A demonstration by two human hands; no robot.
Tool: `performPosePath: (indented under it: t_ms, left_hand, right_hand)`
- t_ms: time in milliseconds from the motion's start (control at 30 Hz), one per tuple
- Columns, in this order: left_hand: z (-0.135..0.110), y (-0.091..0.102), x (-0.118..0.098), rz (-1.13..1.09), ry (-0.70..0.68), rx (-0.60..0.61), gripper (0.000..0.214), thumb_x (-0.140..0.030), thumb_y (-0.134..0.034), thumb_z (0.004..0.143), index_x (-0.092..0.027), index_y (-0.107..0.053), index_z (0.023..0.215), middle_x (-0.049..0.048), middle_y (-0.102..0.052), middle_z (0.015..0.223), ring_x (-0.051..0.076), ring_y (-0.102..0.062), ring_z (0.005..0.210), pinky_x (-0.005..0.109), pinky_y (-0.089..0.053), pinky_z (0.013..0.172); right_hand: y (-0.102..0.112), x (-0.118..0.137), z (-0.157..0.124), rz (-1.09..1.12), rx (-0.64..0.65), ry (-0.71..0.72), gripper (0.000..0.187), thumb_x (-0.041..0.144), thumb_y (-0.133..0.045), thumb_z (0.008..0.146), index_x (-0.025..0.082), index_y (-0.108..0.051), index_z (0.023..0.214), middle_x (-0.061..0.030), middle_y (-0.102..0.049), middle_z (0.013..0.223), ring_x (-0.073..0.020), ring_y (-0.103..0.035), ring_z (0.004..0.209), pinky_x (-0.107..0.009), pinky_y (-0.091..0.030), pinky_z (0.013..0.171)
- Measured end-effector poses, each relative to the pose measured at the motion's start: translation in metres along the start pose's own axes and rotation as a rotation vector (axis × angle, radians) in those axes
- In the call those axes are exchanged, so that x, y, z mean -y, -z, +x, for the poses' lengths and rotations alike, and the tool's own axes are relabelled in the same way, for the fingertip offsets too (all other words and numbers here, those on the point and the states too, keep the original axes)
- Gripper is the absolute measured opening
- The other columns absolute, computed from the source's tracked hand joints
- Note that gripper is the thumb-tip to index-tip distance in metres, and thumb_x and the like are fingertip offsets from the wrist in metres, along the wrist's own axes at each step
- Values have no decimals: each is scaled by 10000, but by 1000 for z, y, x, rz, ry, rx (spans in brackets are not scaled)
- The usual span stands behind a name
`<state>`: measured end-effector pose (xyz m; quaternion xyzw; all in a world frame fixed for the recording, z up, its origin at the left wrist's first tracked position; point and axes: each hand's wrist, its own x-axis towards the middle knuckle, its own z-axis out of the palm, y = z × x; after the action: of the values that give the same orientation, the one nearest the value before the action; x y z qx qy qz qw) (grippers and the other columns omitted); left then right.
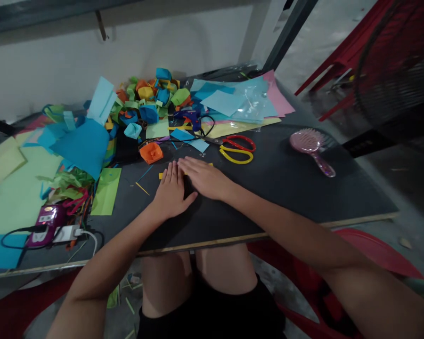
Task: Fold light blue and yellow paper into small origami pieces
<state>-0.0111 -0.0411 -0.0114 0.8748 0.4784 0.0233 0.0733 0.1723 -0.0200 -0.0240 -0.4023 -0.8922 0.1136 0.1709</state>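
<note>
My left hand [171,192] lies flat on the dark table, fingers stretched forward and thumb out to the side. Beside it, my right hand [204,178] is also flat, its fingertips meeting those of the left. Under both hands is a yellow paper strip [160,176]; only its ends show, and the rest is covered. Just beyond the fingers sits an orange folded paper piece [151,153]. Scissors [237,149] with one red and one yellow handle lie past my right hand. A thin yellow paper scrap [142,188] rests left of my left hand.
Folded paper pieces [146,92] are heaped at the back, near a purple glue gun [191,117]. Blue sheets [224,101] lie behind the scissors. A pink hairbrush [311,147] is at the right. On the left are a green sheet [106,192] and a purple plug-in device [47,223].
</note>
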Motion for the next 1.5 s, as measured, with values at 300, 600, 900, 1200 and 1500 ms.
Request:
performPosePath:
  t_ms: [300,600,900,1200,1500]
  left_hand:
    - [-27,6,-7,172,202,26,1017,-686,-447,892,123,-276,1484,349,-238,1566,411,-264,1490,482,-297,1199]
    - [-23,25,-12,273,228,40,763,-547,-427,969,65,-455,1423,307,-474,1457,376,-488,1365,504,-303,1176]
    - [27,13,-25,142,-128,94,633,-377,-332,1016,-116,-196,1576,93,-195,1654,265,-199,1535,525,-187,1240]
    - [23,8,-17,143,58,67,809,-638,-266,967,-134,-152,1589,101,-112,1669,365,-116,1540,660,-158,1201]
    - [15,2,-22,84,196,23,843,-649,-421,907,-202,-201,1587,181,-89,1665,482,-83,1512,784,-141,1108]
  right_hand:
    - [14,-6,-39,1,190,-58,634,407,-365,1004,100,-298,1554,-116,-265,1628,-276,-265,1509,-495,-261,1236]
    - [22,-2,-42,-108,192,-166,587,420,-385,1000,132,-407,1511,-115,-381,1573,-290,-390,1450,-520,-345,1186]
    - [11,11,-50,-209,73,-217,583,387,-405,1002,61,-429,1485,-173,-434,1535,-302,-419,1431,-489,-372,1172]
    - [35,-43,-107,-59,-170,-312,461,371,-425,988,152,-601,1353,-118,-632,1368,-264,-599,1274,-470,-482,1092]
    - [20,3,-35,27,-102,-106,506,371,-423,985,170,-510,1441,-104,-483,1521,-266,-444,1419,-483,-397,1163]
